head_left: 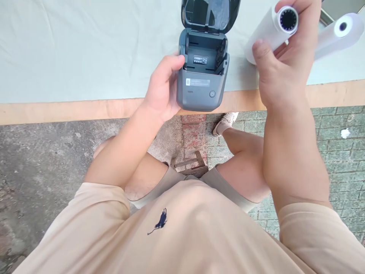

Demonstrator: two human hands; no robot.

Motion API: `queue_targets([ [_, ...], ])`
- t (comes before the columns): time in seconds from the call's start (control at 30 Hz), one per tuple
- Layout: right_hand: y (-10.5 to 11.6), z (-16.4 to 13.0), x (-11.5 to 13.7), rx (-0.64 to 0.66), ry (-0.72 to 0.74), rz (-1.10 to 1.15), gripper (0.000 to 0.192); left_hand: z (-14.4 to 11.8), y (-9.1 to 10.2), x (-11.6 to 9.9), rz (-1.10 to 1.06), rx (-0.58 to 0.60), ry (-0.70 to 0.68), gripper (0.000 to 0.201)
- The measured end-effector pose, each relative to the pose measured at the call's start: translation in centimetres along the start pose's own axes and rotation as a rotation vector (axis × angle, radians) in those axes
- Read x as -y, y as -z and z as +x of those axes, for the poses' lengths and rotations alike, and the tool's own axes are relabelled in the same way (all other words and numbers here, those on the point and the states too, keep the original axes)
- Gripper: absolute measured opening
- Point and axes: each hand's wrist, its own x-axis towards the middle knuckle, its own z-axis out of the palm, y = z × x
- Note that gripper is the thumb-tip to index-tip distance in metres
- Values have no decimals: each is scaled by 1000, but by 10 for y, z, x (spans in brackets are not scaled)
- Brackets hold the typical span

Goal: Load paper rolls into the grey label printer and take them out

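A dark grey label printer (pixel 199 99) is gripped in my left hand (pixel 164 85), with the thumb on its left side. Its smoky see-through lid (pixel 211 27) stands raised, and the paper bay (pixel 196 47) inside shows a small printed sticker but no roll. To the right of the printer, my right hand (pixel 281 72) is closed around a white paper roll (pixel 264 32). The roll is tilted, and its black toothed core faces me. Beyond that hand lies a second white roll (pixel 327 40) with a white core end, partly hidden by my wrist.
A pale cloth (pixel 85 45) covers the table, whose bare wooden edge (pixel 71 110) runs in front of me. At the top right corner is a metal-framed flat object (pixel 340 9), cut off by the picture. A wooden stool (pixel 189 165) is under me on the paved ground.
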Motion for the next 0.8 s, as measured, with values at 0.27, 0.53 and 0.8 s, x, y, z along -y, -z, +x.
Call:
queue_targets([
  [0.27, -5, -4, -12, -47, 210, -360, 45, 0, 0, 1, -10, 24, -27, 34],
  [0.53, -8, -9, -14, -37, 233, -414, 51, 1, -2, 1, -137, 158, -127, 24],
  [0.8, -10, -28, 11, -328, 341, -410, 39, 0, -2, -1, -105, 109, -80, 21],
])
